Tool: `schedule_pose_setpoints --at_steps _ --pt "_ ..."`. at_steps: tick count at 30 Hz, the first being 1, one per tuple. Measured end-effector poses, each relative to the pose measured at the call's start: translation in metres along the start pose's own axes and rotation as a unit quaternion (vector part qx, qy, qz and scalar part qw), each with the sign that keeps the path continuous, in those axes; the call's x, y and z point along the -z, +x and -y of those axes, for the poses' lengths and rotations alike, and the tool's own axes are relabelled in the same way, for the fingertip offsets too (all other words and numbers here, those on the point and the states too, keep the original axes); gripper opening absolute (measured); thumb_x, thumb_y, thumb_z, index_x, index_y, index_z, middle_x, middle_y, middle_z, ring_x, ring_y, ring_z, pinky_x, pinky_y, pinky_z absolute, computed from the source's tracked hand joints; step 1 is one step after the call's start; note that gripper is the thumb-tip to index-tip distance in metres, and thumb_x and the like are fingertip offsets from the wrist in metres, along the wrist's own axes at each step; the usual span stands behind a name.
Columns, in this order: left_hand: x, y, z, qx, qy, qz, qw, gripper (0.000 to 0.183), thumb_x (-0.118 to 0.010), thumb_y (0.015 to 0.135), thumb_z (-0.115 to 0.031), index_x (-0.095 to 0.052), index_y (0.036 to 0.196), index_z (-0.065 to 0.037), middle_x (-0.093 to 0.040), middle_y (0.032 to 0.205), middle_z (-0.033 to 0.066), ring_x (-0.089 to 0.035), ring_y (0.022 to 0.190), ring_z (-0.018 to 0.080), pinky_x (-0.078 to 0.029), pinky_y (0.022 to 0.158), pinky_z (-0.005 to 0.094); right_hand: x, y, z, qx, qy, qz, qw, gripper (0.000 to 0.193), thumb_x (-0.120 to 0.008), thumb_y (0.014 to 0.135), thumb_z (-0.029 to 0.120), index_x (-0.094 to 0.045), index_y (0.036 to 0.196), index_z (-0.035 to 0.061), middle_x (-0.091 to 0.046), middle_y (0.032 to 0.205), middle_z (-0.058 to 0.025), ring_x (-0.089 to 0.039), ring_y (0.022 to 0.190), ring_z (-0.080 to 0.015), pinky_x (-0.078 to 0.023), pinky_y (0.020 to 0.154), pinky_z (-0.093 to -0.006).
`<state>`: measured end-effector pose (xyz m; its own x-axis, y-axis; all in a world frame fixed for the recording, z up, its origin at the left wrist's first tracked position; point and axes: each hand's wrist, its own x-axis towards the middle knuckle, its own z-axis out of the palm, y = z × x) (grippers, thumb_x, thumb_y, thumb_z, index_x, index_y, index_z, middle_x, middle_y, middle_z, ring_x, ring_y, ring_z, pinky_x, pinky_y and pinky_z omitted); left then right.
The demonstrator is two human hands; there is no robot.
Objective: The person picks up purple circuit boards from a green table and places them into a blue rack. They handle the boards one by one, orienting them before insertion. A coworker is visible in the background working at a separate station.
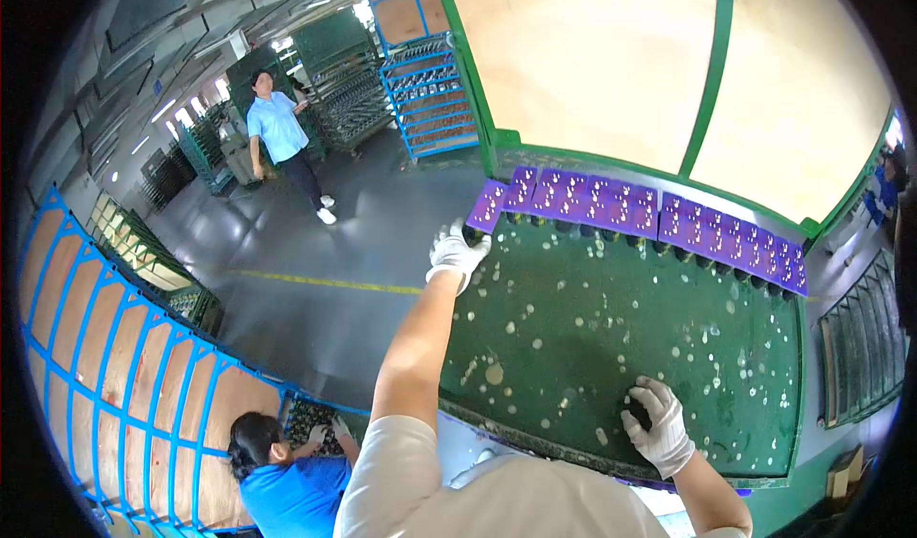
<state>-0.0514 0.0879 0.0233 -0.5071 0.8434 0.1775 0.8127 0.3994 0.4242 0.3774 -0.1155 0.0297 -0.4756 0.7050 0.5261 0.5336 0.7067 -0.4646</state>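
Note:
My left hand (458, 254), in a white glove, is closed at the left edge of the green tabletop (573, 309). Its fingers grip the near end of a purple-topped piece (486, 205) with pale marks, set at an angle to the others. Beyond it, a row of similar purple pieces (592, 200) runs along the far edge, with dark rounded ends showing beneath. At the near right of the tabletop, my right hand (659, 427), also gloved, has its fingers curled. A dark patch shows between thumb and fingers; whether it is an object or shadow I cannot make out.
A tall green-framed pale panel (583, 51) rises behind the table. At lower left, a co-worker in blue (291, 490) bends over a tray beside a blue rack (124, 385). Another person (279, 127) stands in the aisle. Loaded racks (430, 98) stand behind; more are at right.

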Motion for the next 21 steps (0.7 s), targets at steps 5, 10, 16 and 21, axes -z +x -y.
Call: schedule_pose_setpoints --at_steps 5,10,16,21 --pt "0.006 0.030 0.010 -0.086 -0.129 0.149 0.977 0.087 -0.074 0.071 -0.049 -0.037 0.143 -0.015 -0.060 0.121 0.0230 -0.058 0.112 0.0366 -0.045 0.097 0.0411 -0.011 0.048 0.020 0.016 -0.023 0.075 0.997 0.034 -0.071 0.072 0.011 -0.059 0.101 -0.0004 -0.060 0.106 -0.0238 -0.061 0.094 -0.0408 -0.051 0.082 -0.0456" --pt "0.050 0.045 0.040 -0.008 -0.201 0.185 0.962 0.088 -0.065 0.081 -0.030 -0.016 0.151 -0.009 -0.062 0.112 0.0277 -0.061 0.105 0.0394 -0.049 0.089 0.0435 -0.051 0.109 0.041 0.096 0.014 0.079 0.992 0.041 -0.070 0.070 0.008 -0.055 0.108 0.0000 -0.060 0.101 -0.0237 -0.060 0.090 -0.0409 -0.050 0.080 -0.0472" --pt "0.272 0.067 0.130 0.082 -0.374 -0.403 0.832 0.079 -0.056 0.091 -0.022 -0.008 0.152 -0.010 -0.050 0.135 0.0231 -0.054 0.118 0.0351 -0.042 0.101 0.0433 -0.113 0.134 0.064 0.147 0.055 0.107 0.982 0.040 -0.069 0.070 0.006 -0.054 0.108 0.0001 -0.060 0.101 -0.0234 -0.060 0.086 -0.0413 -0.051 0.078 -0.0478" --pt "0.319 0.086 0.155 -0.017 -0.409 -0.427 0.807 0.070 -0.060 0.093 -0.019 -0.020 0.151 -0.012 -0.052 0.135 0.0178 -0.055 0.117 0.0241 -0.042 0.101 0.0367 -0.136 0.196 0.053 0.126 -0.104 0.072 0.984 0.049 -0.070 0.077 0.012 -0.053 0.121 -0.0002 -0.056 0.118 -0.0227 -0.053 0.110 -0.0409 -0.044 0.094 -0.0492"
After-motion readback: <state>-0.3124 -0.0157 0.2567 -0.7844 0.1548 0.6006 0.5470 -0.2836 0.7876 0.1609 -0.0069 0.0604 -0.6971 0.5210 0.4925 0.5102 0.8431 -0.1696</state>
